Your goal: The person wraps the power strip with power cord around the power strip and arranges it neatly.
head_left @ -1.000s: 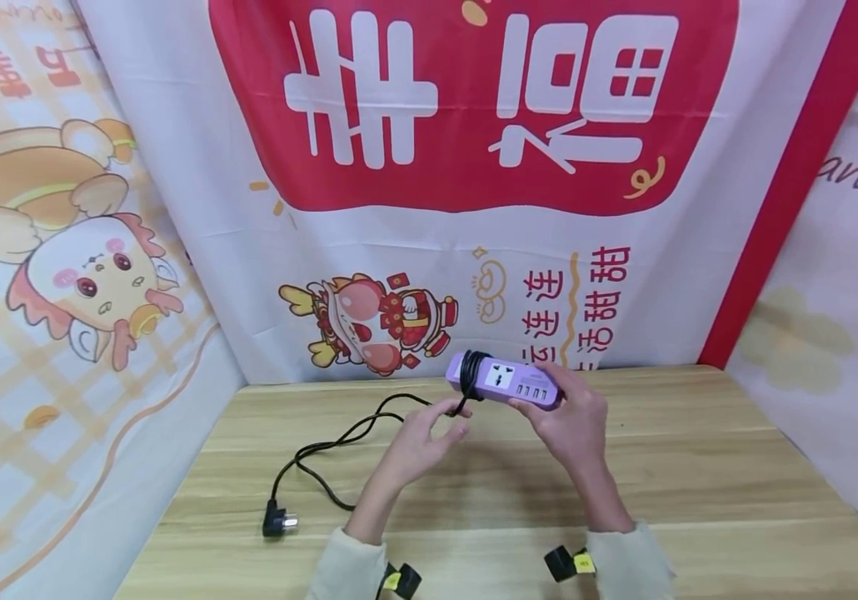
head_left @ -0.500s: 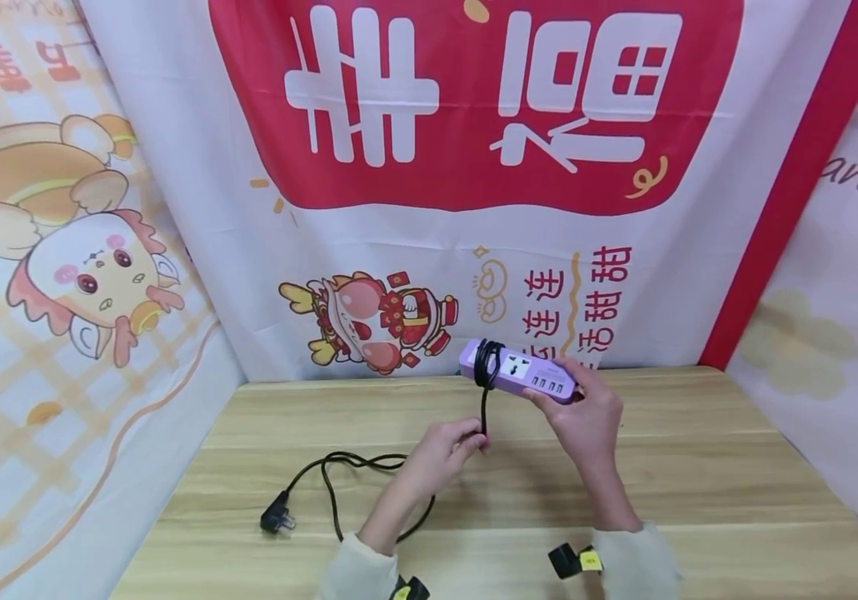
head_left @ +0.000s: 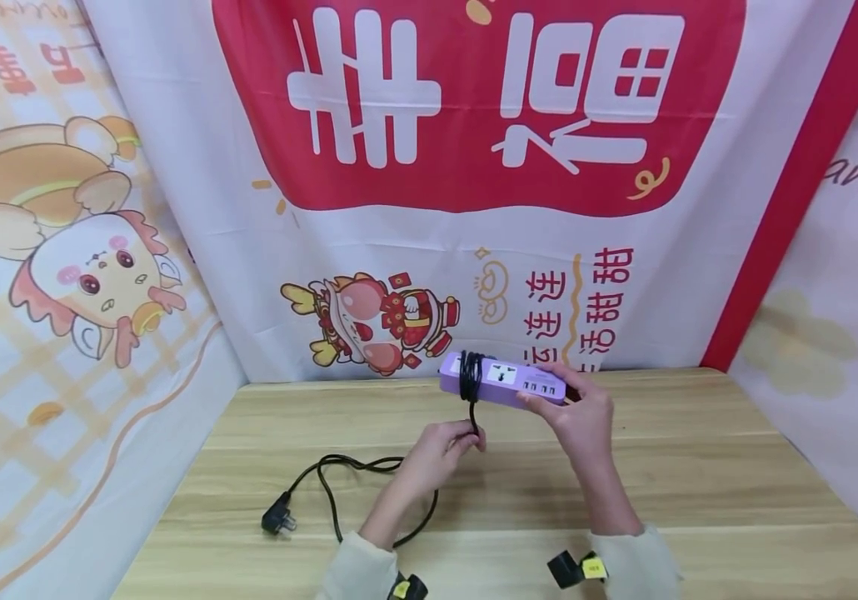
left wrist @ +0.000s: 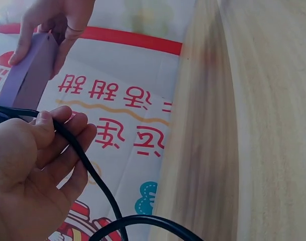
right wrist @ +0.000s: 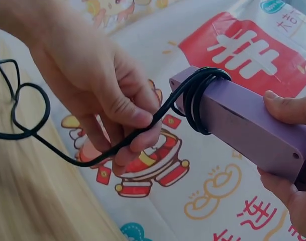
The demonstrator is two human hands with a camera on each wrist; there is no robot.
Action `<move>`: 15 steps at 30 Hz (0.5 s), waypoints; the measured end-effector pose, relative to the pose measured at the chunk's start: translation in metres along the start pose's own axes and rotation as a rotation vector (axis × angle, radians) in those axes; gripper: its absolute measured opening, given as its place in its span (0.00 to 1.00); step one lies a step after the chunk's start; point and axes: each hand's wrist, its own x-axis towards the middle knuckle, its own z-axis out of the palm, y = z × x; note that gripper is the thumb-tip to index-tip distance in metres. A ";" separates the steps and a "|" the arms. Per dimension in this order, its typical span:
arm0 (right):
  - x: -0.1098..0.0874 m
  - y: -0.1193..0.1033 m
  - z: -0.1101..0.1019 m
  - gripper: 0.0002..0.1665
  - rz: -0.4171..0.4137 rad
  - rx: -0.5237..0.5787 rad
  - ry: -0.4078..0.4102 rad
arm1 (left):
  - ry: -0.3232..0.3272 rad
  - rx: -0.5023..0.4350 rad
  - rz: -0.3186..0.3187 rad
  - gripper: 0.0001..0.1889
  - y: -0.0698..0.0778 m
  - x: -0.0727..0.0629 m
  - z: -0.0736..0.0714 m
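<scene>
A purple power strip with a socket face and USB ports is held above the table by my right hand, which grips its right end. Several turns of black cord wrap round the strip's other end. Just below those turns, my left hand pinches the cord between thumb and fingers, as the left wrist view shows with the thumb on the cord. From there the loose cord loops over the table to a black plug at the left.
The wood-grain table runs back to a white and red printed cloth. Another printed cloth hangs at the left, and a pale cloth stands at the right.
From spread fingers near the strip, my left hand has moved down and closed on the cord. The plug and loose loop have shifted. The strip rose rightward, then came back left.
</scene>
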 end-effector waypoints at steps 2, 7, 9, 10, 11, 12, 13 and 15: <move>-0.001 -0.003 0.001 0.33 0.009 0.024 -0.025 | 0.017 0.003 0.016 0.10 -0.002 0.001 -0.002; -0.004 -0.007 0.004 0.30 0.036 0.082 -0.105 | 0.046 0.005 0.032 0.10 -0.003 0.001 -0.004; -0.006 -0.009 0.005 0.29 0.043 0.098 -0.142 | 0.064 0.000 0.017 0.10 -0.003 0.002 -0.005; -0.006 -0.009 0.006 0.29 0.045 0.102 -0.159 | 0.075 0.001 0.013 0.10 -0.004 0.002 -0.005; -0.007 -0.010 0.006 0.29 0.045 0.107 -0.176 | 0.087 -0.005 0.013 0.09 -0.005 0.002 -0.006; -0.007 -0.010 0.007 0.29 0.043 0.115 -0.194 | 0.092 -0.028 0.000 0.09 -0.005 0.002 -0.006; -0.007 -0.010 0.007 0.30 0.036 0.118 -0.212 | 0.091 -0.061 -0.025 0.07 -0.006 0.001 -0.006; -0.008 -0.010 0.008 0.31 0.015 0.129 -0.254 | 0.090 -0.129 -0.092 0.07 -0.006 -0.002 -0.008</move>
